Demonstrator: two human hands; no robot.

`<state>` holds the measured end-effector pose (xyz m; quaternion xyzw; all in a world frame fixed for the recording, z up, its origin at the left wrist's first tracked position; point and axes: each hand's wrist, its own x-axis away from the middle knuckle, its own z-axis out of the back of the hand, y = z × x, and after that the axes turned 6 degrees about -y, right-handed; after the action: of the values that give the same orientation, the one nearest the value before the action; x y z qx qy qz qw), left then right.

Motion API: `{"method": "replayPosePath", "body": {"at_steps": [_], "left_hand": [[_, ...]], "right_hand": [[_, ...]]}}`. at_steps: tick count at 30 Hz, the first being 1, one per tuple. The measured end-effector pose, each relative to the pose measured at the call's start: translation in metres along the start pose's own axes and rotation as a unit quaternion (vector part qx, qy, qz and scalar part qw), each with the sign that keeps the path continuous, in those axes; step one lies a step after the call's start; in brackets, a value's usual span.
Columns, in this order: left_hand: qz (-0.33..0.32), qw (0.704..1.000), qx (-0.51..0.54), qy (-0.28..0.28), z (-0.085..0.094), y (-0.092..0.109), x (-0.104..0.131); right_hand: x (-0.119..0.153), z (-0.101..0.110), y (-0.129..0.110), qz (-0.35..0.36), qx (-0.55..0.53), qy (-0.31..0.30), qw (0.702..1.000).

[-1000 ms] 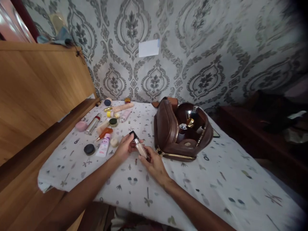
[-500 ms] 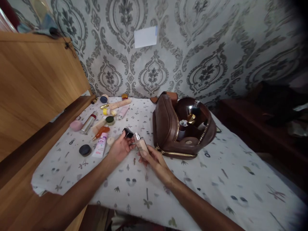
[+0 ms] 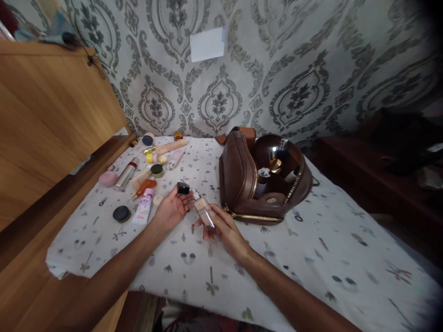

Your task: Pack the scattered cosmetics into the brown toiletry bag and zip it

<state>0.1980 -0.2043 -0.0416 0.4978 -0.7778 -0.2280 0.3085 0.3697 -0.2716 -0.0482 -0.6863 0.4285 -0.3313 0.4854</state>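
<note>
The person's left hand [image 3: 175, 210] is holding a black cap [image 3: 183, 188] near its fingertips, the palm turning upward and the other fingers lying loosely half open. The right hand [image 3: 226, 230] is gripping a beige bottle [image 3: 204, 212], its fingers closing round the lower body. A second ago the cap was meeting the bottle's silver neck; now the two are standing apart — a small gap is showing between them — and the left palm is facing the camera more openly than half a second ago. The bottle is leaning up and to the left above the cloth [image 3: 194, 286], its neck pointing toward the left hand.

Just beyond the left hand, a small cream round piece [image 3: 158, 199] is lying beside a purple-and-white tube [image 3: 143, 207], with a dark round container [image 3: 121, 213] sitting to their left. Farther back, an orange bottle [image 3: 145, 188], a dark green-lidded jar [image 3: 157, 170] and a silver cylinder [image 3: 126, 175] are resting among other cosmetics. To the right, a brown bag [image 3: 238, 180] is gaping open — several items are showing inside. Behind everything, a white card [image 3: 207, 44] is hanging on the patterned wall [image 3: 221, 101].
</note>
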Motion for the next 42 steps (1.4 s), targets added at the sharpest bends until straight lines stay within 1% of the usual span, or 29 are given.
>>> {"method": "replayPosePath", "body": {"at_steps": [6, 12, 19, 22, 25, 29, 34, 37, 39, 42], "left_hand": [[0.005, 1.000, 0.001, -0.003, -0.007, 0.003, 0.005], [0.010, 0.999, -0.038, -0.025, -0.004, 0.000, 0.005], [-0.046, 0.994, -0.077, -0.058, -0.005, -0.006, 0.008], [-0.069, 0.989, -0.106, -0.076, -0.007, -0.006, 0.010], [-0.083, 0.984, -0.138, -0.074, -0.009, -0.005, 0.012], [-0.099, 0.978, -0.175, -0.060, -0.012, -0.004, 0.015], [-0.134, 0.964, -0.226, -0.038, -0.012, -0.008, 0.015], [-0.140, 0.952, -0.272, -0.036, -0.011, -0.011, 0.016], [-0.141, 0.944, -0.297, -0.038, -0.011, -0.012, 0.017], [-0.142, 0.942, -0.302, -0.043, -0.011, -0.013, 0.019]], "right_hand": [[0.000, -0.001, -0.003, -0.010, 0.000, -0.003, 1.000], [0.000, -0.002, -0.004, -0.004, 0.028, -0.002, 1.000], [-0.001, -0.002, -0.004, -0.018, 0.057, 0.019, 0.998], [0.000, -0.002, -0.002, 0.005, 0.097, 0.041, 0.994], [0.003, -0.004, -0.002, 0.049, 0.185, 0.060, 0.980], [0.009, -0.008, -0.003, 0.096, 0.331, 0.083, 0.935], [0.012, -0.010, 0.002, 0.128, 0.415, 0.114, 0.894], [0.011, -0.009, 0.004, 0.135, 0.430, 0.119, 0.885], [0.012, -0.010, 0.005, 0.131, 0.429, 0.117, 0.886], [0.013, -0.010, 0.004, 0.122, 0.418, 0.113, 0.893]]}}
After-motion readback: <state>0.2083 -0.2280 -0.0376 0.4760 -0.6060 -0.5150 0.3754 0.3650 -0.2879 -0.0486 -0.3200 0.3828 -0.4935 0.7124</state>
